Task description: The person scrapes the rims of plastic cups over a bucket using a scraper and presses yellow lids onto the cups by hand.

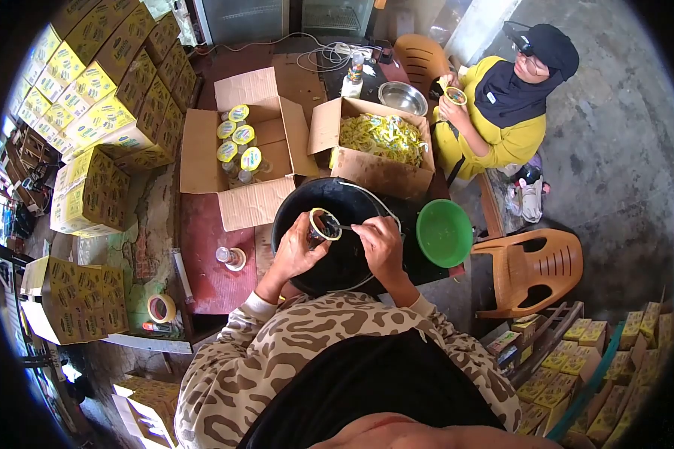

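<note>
My left hand (pixel 299 247) is wrapped round a small cup (pixel 325 224) with a pale yellow rim, tilted over a large black bucket (pixel 292 206). Dark contents show inside the cup. Between the fingers of my right hand (pixel 380 238) is a thin utensil (pixel 343 227), its tip at the cup's mouth. To the right of the bucket sits a green bowl (pixel 444 233). An open carton (pixel 202 153) at the upper left holds several cups with yellow-and-white lids (pixel 243 135). Beside it, another carton (pixel 382 173) is filled with yellow wrappers (pixel 382 138).
At the right, a co-worker (pixel 502 105) in yellow holds a similar cup. A metal bowl (pixel 403 98) lies beyond the cartons. A small jar (pixel 231 258) stands left of the bucket. Stacked yellow boxes (pixel 101 97) rise at the left; an orange chair (pixel 539 271) is at the right.
</note>
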Tool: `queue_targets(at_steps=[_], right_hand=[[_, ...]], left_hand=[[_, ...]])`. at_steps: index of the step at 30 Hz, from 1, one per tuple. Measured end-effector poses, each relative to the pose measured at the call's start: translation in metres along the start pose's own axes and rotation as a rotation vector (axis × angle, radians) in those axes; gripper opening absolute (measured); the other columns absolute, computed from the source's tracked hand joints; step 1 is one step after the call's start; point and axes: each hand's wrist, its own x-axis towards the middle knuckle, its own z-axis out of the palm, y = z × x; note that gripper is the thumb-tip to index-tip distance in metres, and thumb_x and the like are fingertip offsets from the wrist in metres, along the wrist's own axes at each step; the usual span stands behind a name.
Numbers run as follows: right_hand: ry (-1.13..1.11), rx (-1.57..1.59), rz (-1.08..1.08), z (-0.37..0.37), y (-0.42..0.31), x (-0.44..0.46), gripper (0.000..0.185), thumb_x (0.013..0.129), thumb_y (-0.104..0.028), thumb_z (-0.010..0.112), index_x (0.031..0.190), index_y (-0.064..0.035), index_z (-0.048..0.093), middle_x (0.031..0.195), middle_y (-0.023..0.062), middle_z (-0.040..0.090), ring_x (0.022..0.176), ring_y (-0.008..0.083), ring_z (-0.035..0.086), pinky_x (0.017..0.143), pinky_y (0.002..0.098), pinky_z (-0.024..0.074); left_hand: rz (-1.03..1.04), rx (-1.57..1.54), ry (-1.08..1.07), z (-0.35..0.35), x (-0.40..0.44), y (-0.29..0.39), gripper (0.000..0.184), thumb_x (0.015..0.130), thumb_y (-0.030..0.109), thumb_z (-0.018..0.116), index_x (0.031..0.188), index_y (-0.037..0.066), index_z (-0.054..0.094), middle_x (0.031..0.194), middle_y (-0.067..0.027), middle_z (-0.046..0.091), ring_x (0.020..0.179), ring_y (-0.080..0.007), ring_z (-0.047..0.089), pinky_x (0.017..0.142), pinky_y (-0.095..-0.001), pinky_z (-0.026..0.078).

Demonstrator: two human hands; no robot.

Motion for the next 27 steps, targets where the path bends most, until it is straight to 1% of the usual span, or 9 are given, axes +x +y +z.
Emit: queue_targets(at_steps=[2,5,9,11,12,15,17,23,27], right_hand=[[-0.009,-0.027,-0.02,0.001,0.0,0.0,0.017,0.08,-0.001,0.072,0.095,-0.0081,0.074,0.086,0.0042,0.06,0.082,0.0252,0.058,0.073,0.0384,0.0476],[-0.01,-0.065,-0.056,0.004,-0.001,0.0,0.014,0.081,-0.003,0.072,0.094,-0.0083,0.074,0.085,0.0031,0.06,0.081,0.0238,0.058,0.072,0.0377,0.0474],[-0.009,-0.129,-0.105,0.006,-0.004,-0.003,0.01,0.083,-0.007,0.071,0.092,-0.0089,0.073,0.083,0.0023,0.058,0.08,0.0222,0.059,0.071,0.0367,0.0469],[-0.014,-0.141,-0.115,0.007,-0.004,-0.004,0.009,0.083,-0.008,0.07,0.092,-0.009,0.073,0.082,0.0022,0.057,0.08,0.0218,0.059,0.071,0.0364,0.0467],[-0.012,-0.132,-0.113,0.009,-0.003,-0.005,0.009,0.083,-0.008,0.07,0.092,-0.0092,0.073,0.082,0.0022,0.057,0.08,0.0217,0.059,0.071,0.0363,0.0466],[-0.011,-0.123,-0.105,0.012,-0.004,-0.007,0.009,0.084,-0.008,0.07,0.092,-0.0092,0.073,0.081,0.0024,0.056,0.079,0.0219,0.059,0.07,0.0363,0.0465],[-0.017,-0.125,-0.098,0.012,-0.004,-0.007,0.009,0.084,-0.008,0.069,0.092,-0.0091,0.073,0.081,0.0026,0.055,0.078,0.0221,0.058,0.07,0.0365,0.0465],[-0.021,-0.077,-0.056,0.007,-0.004,-0.003,0.008,0.084,-0.008,0.069,0.091,-0.0083,0.073,0.079,0.0038,0.054,0.077,0.0232,0.058,0.07,0.0372,0.0468],[-0.023,-0.135,-0.087,0.006,-0.004,-0.004,0.006,0.084,-0.009,0.07,0.089,-0.008,0.072,0.078,0.0044,0.053,0.076,0.0237,0.057,0.07,0.0372,0.0465]], left_hand=[[-0.031,-0.028,-0.027,0.0,0.0,-0.001,0.052,0.078,0.018,0.078,0.121,0.001,0.055,0.095,-0.0137,0.063,0.079,-0.0284,0.066,0.072,-0.0382,0.053],[0.043,0.01,0.007,0.0,0.003,0.002,0.052,0.077,0.021,0.082,0.118,0.001,0.056,0.091,-0.0127,0.065,0.074,-0.0269,0.066,0.071,-0.0373,0.053],[-0.002,-0.085,-0.042,-0.004,0.004,-0.004,0.053,0.076,0.022,0.085,0.116,0.001,0.056,0.088,-0.012,0.067,0.074,-0.0258,0.066,0.072,-0.0364,0.053],[-0.097,-0.168,-0.116,-0.005,0.004,-0.006,0.053,0.076,0.017,0.085,0.118,-0.001,0.057,0.092,-0.0074,0.067,0.086,-0.0163,0.064,0.081,-0.0325,0.052],[-0.097,-0.168,-0.115,-0.007,0.004,-0.007,0.053,0.076,0.017,0.085,0.118,-0.001,0.057,0.092,-0.0074,0.067,0.086,-0.0163,0.064,0.081,-0.0325,0.052],[-0.09,-0.212,-0.175,-0.01,0.004,-0.008,0.05,0.078,0.015,0.084,0.118,0.001,0.057,0.091,-0.0046,0.066,0.083,-0.012,0.062,0.076,-0.0298,0.052],[-0.354,-0.461,-0.34,-0.009,0.003,-0.006,0.049,0.08,0.01,0.082,0.12,0.002,0.055,0.089,-0.0028,0.064,0.075,-0.0087,0.06,0.066,-0.0256,0.051],[-0.218,-0.41,-0.202,-0.001,0.003,-0.018,0.045,0.082,0.006,0.079,0.117,0.003,0.05,0.088,-0.0037,0.062,0.065,-0.0077,0.058,0.059,-0.0231,0.049],[-0.301,-0.609,-0.302,-0.008,0.004,-0.016,0.041,0.08,0.013,0.082,0.108,0.005,0.052,0.085,-0.0057,0.066,0.064,-0.0089,0.06,0.058,-0.0236,0.05]])
